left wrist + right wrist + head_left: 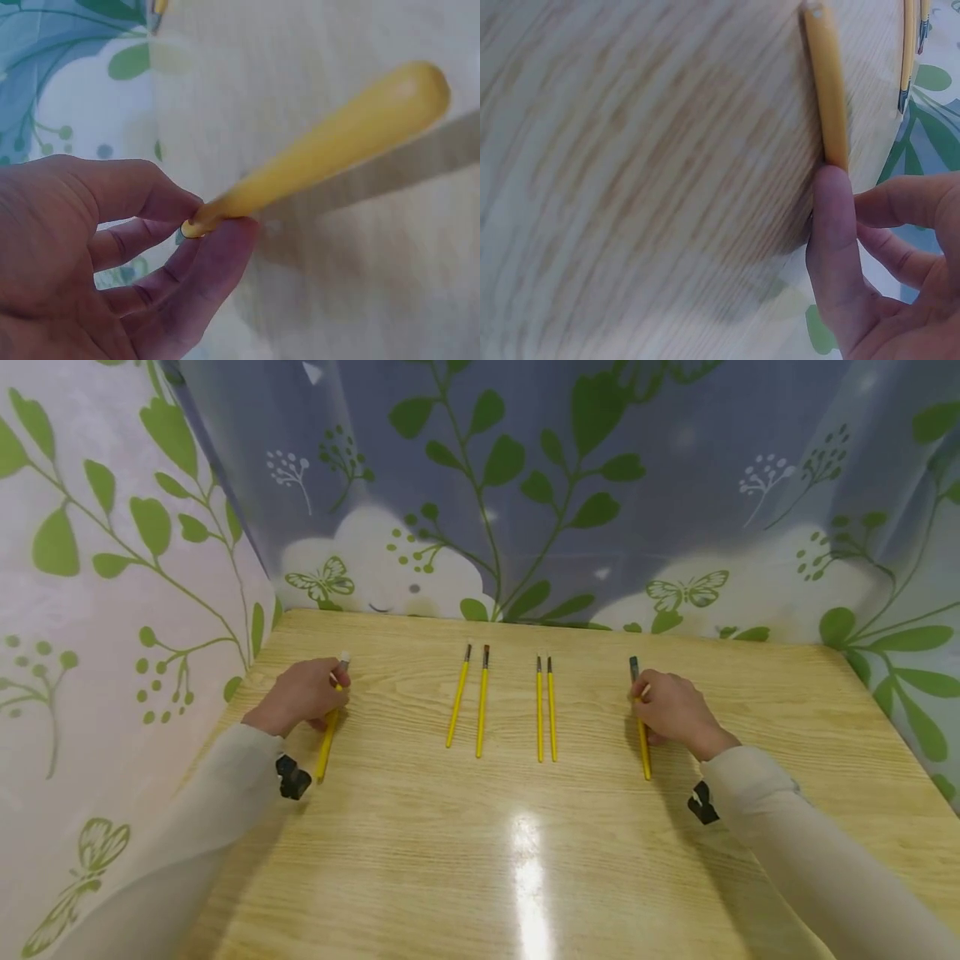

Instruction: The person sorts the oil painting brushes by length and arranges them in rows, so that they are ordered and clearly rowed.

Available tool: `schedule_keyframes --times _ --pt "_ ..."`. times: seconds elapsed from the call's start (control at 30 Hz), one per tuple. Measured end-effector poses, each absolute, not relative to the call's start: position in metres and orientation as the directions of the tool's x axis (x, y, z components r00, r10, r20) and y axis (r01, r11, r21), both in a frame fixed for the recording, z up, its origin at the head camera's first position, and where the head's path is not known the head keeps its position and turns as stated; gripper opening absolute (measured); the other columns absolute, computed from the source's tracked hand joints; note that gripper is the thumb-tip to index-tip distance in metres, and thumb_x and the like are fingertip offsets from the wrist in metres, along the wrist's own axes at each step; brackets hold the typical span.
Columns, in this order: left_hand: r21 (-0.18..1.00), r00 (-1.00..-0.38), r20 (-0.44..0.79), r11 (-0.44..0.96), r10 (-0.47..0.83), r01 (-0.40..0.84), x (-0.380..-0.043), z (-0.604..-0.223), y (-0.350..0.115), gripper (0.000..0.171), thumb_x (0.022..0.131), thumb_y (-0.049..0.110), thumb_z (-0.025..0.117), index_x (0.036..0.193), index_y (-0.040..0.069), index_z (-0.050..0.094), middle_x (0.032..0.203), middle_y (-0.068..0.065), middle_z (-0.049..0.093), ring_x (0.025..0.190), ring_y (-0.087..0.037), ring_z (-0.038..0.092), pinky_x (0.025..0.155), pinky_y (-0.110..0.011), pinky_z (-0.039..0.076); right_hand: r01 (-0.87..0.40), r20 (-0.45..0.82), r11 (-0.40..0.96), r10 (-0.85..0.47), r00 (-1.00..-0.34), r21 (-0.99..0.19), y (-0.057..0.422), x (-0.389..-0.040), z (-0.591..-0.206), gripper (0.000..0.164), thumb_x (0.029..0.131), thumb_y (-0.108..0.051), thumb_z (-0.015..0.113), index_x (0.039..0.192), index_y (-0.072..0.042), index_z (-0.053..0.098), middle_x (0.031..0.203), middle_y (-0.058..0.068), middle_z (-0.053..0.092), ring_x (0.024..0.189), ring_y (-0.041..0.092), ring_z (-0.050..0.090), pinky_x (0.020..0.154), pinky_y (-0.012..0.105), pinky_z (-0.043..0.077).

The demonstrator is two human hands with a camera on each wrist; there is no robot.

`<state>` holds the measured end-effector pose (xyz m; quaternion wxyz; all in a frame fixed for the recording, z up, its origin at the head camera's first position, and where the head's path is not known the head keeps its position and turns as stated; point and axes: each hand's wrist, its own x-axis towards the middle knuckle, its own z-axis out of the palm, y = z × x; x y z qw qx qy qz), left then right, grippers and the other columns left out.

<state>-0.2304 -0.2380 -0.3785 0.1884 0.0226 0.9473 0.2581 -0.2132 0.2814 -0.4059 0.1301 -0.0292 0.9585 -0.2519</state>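
Observation:
At the left side of the table, my left hand (303,697) pinches a yellow-handled paintbrush (327,747) with a pale tip pointing away from me. In the left wrist view, its yellow handle (337,142) slants up from between thumb and fingers, with a shadow on the wood beneath. Toward the right, my right hand (675,708) grips another paintbrush (644,752) between thumb and fingers; this one has a dark flat tip. The right wrist view shows its handle (829,90) lying close along the tabletop; the fingers hide its middle part.
Between the hands, yellow paintbrushes lie in two pairs: a left pair (482,710) and a right pair (540,718), tips away from me. The wooden table (420,843) meets a patterned blue cloth (525,527) at its back edge and a leaf-printed wall (112,610) on the left.

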Motion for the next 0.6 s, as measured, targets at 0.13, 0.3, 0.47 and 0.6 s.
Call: schedule_keyframes --times 0.13,0.3,0.47,0.6 --pt "0.525 -0.93 -0.329 0.85 0.161 -0.038 -0.236 -0.372 -0.218 0.032 0.107 0.013 0.059 0.135 -0.004 0.059 0.139 -0.032 0.058 0.075 -0.024 0.074 0.07 -0.036 0.068 0.003 -0.229 0.873 -0.125 -0.965 -0.488 0.28 -0.213 -0.404 0.028 0.108 -0.011 0.057 0.13 0.006 0.062 0.123 0.034 0.065 0.063 0.016 0.072 0.057 0.033 0.064" --pt "0.568 -0.927 -0.324 0.822 0.19 -0.03 -0.243 -0.368 -0.186 0.031 0.106 0.011 0.059 0.134 -0.002 0.06 0.137 -0.027 0.059 0.074 -0.023 0.071 0.073 -0.037 0.069 0.011 -0.229 0.875 -0.115 -0.967 -0.483 0.279 -0.213 -0.405 0.027 0.108 -0.01 0.058 0.13 0.005 0.063 0.121 0.032 0.065 0.063 0.016 0.071 0.057 0.032 0.064" --pt "0.616 -0.92 -0.322 0.788 0.223 -0.024 -0.249 -0.368 -0.153 0.032 0.107 0.01 0.059 0.137 -0.001 0.06 0.132 -0.022 0.061 0.08 -0.027 0.069 0.079 -0.04 0.069 0.008 -0.228 0.875 -0.117 -0.967 -0.485 0.279 -0.212 -0.404 0.027 0.107 -0.009 0.058 0.129 0.005 0.063 0.119 0.031 0.066 0.063 0.016 0.071 0.057 0.032 0.064" --pt "0.66 -0.916 -0.314 0.751 0.251 -0.021 -0.251 -0.369 -0.127 0.03 0.108 0.01 0.06 0.137 0.001 0.061 0.129 -0.018 0.062 0.081 -0.026 0.066 0.08 -0.043 0.069 0.005 -0.232 0.873 -0.123 -0.965 -0.487 0.28 -0.212 -0.403 0.027 0.108 -0.009 0.059 0.13 0.006 0.062 0.119 0.032 0.066 0.063 0.016 0.071 0.057 0.032 0.064"
